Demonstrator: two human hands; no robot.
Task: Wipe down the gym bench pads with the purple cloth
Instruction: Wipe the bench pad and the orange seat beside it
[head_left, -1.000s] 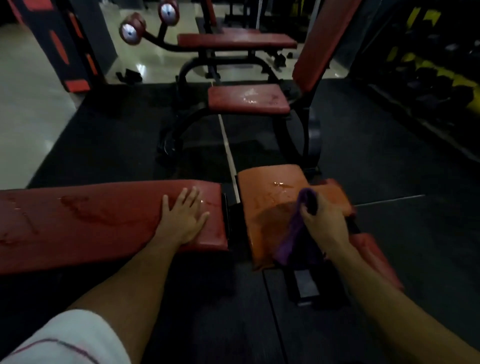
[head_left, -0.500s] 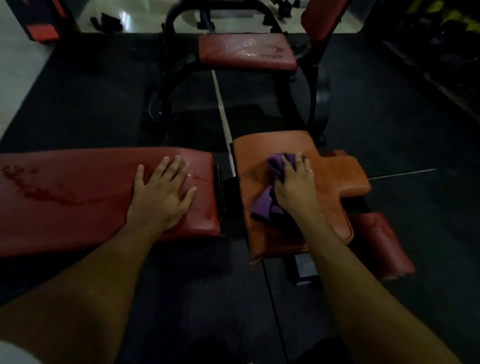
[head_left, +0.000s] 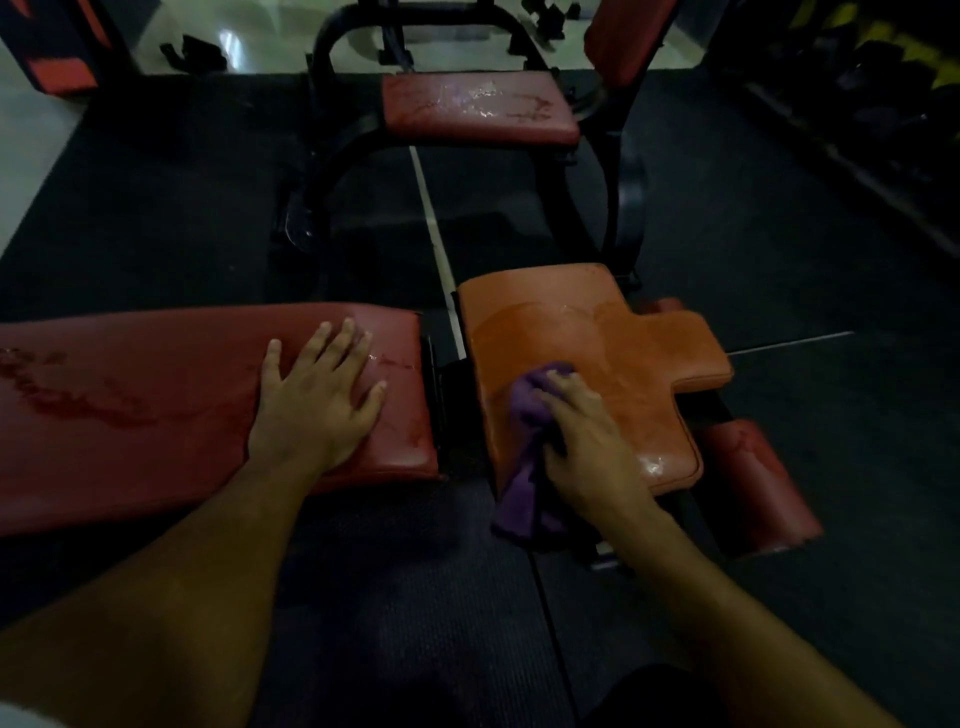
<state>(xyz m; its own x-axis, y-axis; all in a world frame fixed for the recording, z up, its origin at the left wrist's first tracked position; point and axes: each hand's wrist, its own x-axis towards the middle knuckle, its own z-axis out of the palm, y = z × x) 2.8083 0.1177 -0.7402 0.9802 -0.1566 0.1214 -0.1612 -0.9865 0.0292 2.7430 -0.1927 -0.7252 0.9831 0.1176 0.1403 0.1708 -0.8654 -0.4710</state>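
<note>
From the head camera, the person leans over a low bench on dark rubber flooring. The right hand (head_left: 587, 447) presses the purple cloth (head_left: 524, 462) onto the orange seat pad (head_left: 597, 353), fingers curled over the bunched fabric and gripping it; the cloth sits near the pad's left and near edges, with a loose tail hanging off the front edge towards the floor. The left hand (head_left: 317, 400) lies flat on the end of the long red back pad (head_left: 156, 405), fingers spread and holding nothing, apparently bracing.

As for progress, I judge the wiping to be well short of finished. The seat pad shows a wet sheen at its near right corner and a damp boundary across its far half, so it looks part-wiped. The back pad carries dark streaks and smears along its left stretch, seemingly untouched. A small red roller pad (head_left: 753, 483) beside the seat and the red seat of a second bench (head_left: 478, 109) beyond, blotched with shiny marks, look to be waiting too.
</note>
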